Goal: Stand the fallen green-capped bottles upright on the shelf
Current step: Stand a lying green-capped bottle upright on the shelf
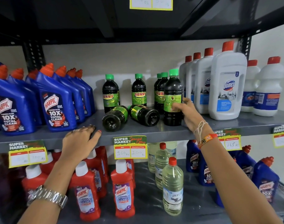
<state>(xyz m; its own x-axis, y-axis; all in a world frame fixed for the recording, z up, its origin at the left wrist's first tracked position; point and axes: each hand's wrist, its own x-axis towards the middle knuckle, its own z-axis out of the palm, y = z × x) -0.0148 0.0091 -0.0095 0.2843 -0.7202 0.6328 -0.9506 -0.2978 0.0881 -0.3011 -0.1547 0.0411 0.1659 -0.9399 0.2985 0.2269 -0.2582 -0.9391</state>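
Note:
Two dark green-capped bottles lie on their sides on the grey shelf point(138, 131), bases toward me: one at the left point(115, 118), one beside it point(144, 114). My right hand point(186, 110) is shut on an upright green-capped bottle point(173, 97) at the shelf's front right. Behind it two more point(160, 92) stand upright. Further left, two others stand at the back point(110, 92) point(138, 90). My left hand point(83, 139) rests flat on the shelf's front edge, fingers spread, holding nothing.
Blue Harpic bottles point(55, 101) crowd the shelf's left; white Domex bottles point(227, 88) stand at the right. A price tag point(130, 147) hangs on the shelf edge. On the lower shelf stand red Harpic bottles point(123, 188) and clear bottles point(172, 188).

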